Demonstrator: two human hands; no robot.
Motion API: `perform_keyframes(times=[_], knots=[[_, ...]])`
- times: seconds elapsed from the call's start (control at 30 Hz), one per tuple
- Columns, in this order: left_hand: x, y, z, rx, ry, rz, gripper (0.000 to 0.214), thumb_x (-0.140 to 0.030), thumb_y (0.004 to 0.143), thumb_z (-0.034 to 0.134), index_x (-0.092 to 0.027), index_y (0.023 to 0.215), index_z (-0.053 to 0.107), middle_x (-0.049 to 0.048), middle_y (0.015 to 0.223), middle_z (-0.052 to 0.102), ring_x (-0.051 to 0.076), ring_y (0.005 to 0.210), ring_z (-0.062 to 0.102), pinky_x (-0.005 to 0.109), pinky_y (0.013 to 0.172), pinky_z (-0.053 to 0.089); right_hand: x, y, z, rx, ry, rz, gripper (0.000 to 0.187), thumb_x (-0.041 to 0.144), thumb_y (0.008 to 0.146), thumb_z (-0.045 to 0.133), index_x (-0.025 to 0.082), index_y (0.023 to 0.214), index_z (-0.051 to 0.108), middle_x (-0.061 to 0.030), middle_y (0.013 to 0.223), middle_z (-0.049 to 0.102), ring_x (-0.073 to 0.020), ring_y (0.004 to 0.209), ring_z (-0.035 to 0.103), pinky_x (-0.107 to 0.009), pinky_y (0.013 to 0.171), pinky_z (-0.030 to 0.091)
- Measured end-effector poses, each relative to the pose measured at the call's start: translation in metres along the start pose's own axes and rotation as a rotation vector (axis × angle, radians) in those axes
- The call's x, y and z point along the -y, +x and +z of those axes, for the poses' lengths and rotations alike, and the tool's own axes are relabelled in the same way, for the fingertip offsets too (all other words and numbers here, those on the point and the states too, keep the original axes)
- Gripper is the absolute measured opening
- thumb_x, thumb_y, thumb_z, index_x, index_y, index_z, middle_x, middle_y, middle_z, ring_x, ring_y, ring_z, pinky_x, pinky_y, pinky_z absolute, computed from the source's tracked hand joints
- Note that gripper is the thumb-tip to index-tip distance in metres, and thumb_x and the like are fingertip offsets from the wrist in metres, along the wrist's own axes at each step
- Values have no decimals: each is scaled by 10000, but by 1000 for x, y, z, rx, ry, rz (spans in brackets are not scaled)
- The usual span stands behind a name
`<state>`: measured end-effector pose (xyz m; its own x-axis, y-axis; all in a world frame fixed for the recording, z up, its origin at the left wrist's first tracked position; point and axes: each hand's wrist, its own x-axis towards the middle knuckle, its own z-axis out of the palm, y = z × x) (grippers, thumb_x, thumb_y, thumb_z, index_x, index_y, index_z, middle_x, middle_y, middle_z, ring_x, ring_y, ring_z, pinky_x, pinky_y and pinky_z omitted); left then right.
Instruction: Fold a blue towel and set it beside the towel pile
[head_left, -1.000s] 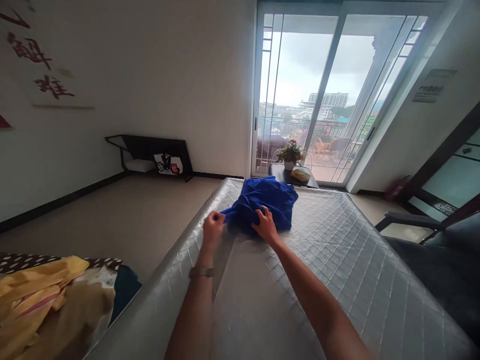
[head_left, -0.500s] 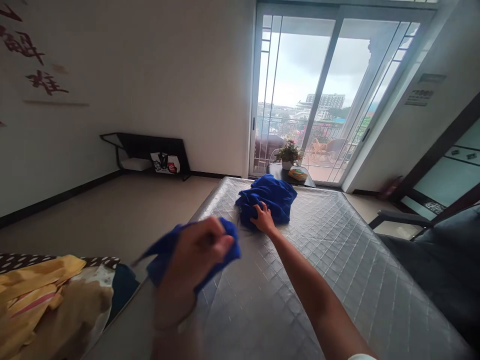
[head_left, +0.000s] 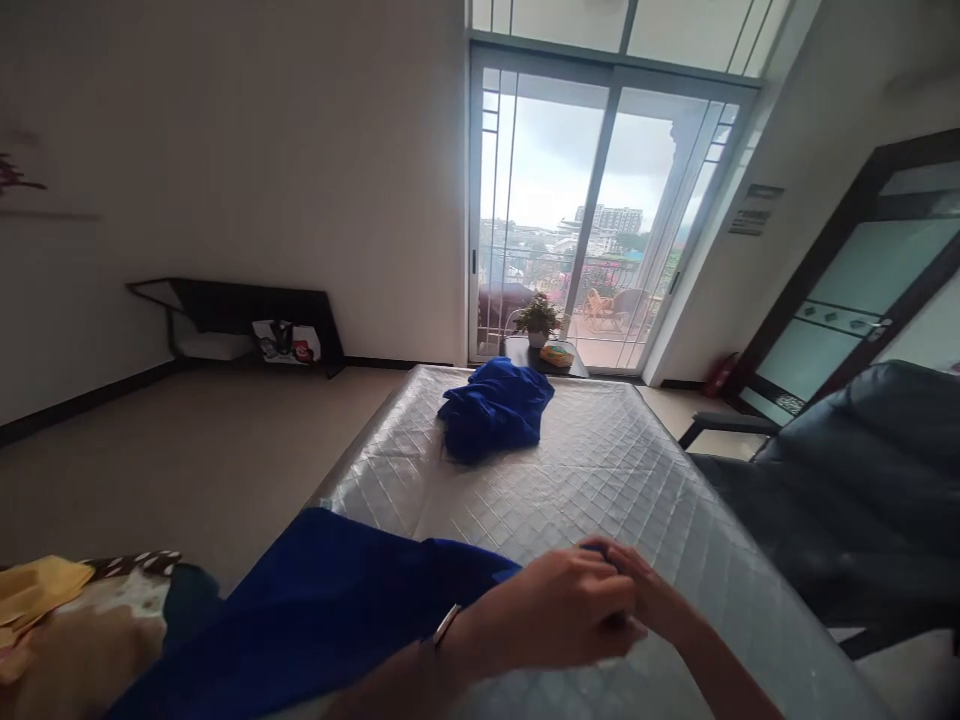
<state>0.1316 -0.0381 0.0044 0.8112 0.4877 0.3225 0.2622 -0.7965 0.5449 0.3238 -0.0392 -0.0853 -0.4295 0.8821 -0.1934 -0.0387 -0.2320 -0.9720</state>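
Observation:
A blue cloth lies spread over the near left part of the silver quilted table, hanging off its near edge. My left hand and my right hand meet at the cloth's right end, fingers pinched together on its edge. A heap of several more blue cloths sits at the far end of the table, well beyond both hands.
A dark armchair stands close to the table's right side. Yellow fabric on a patterned cushion lies at the lower left. A small black side table with a potted plant stands before the glass balcony doors. A low black shelf lines the left wall.
My left hand pulled one blue cloth off the far heap and brought it near. My right hand left the heap and joined the left at the cloth's edge. The view swung right.

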Motion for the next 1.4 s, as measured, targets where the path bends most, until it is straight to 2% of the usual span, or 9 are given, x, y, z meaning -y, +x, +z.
perform_keyframes(times=[0.17,0.37,0.5,0.67,0.8,0.9,1.0,1.17,1.4], knots=[[-43,16,51,143,54,267,273,-380,954,574,-178,771,592,-1,718,657,137,756,626,266,817,450,10,-55,-11,37,-92,-36,433,602,887,556,199,875,715,-87,1154,612,-254,1137,548,-392,1036,391],[-74,22,98,240,226,400,264,-240,970,500,-201,737,618,10,686,611,146,667,607,311,629,465,-20,-89,-21,150,-209,355,483,626,823,624,175,971,713,-36,895,669,-198,893,609,-341,863,478],[-87,13,130,229,282,432,267,-230,964,500,-236,725,620,22,674,597,153,636,585,305,596,460,-31,-101,-26,243,-255,241,368,475,752,743,177,966,719,-13,814,681,-161,754,609,-283,707,490],[-115,6,119,212,223,352,168,-325,970,524,-209,1021,635,21,812,644,159,750,590,297,711,484,-1,-115,-41,-51,-514,-37,267,398,903,592,282,1114,708,-14,1035,723,-193,895,657,-328,821,522],[-103,-9,80,142,140,104,257,-325,999,471,-212,1206,574,48,1053,675,174,960,622,326,901,476,17,-128,-63,-196,-660,-173,335,391,970,509,332,1276,631,-17,1211,687,-219,1079,643,-385,979,483],[-53,-41,60,11,220,-305,359,-365,973,523,-215,1299,534,88,1228,646,230,1139,597,411,1014,455,17,-138,-80,-263,-715,-257,274,362,981,491,313,1166,686,-27,1129,706,-214,1055,649,-374,953,499],[0,-86,50,39,276,-658,477,-471,939,548,-239,1355,522,109,1350,588,278,1251,546,458,1060,435,10,-148,-96,-445,-705,-378,220,351,958,539,307,1100,701,-37,1098,695,-206,1024,645,-368,939,505],[22,-152,48,51,192,-881,496,-534,930,496,-252,1328,582,88,1366,579,277,1246,558,449,1072,435,-5,-172,-126,-653,-558,-380,197,441,883,629,283,944,729,-80,1121,644,-243,1046,613,-389,924,503],[-15,-205,62,-76,128,-931,368,-556,902,505,-310,1078,714,25,1100,699,234,1041,660,389,960,526,-20,-226,-141,-216,-302,-106,290,504,829,641,254,708,727,-97,840,658,-282,873,635,-427,851,519]])
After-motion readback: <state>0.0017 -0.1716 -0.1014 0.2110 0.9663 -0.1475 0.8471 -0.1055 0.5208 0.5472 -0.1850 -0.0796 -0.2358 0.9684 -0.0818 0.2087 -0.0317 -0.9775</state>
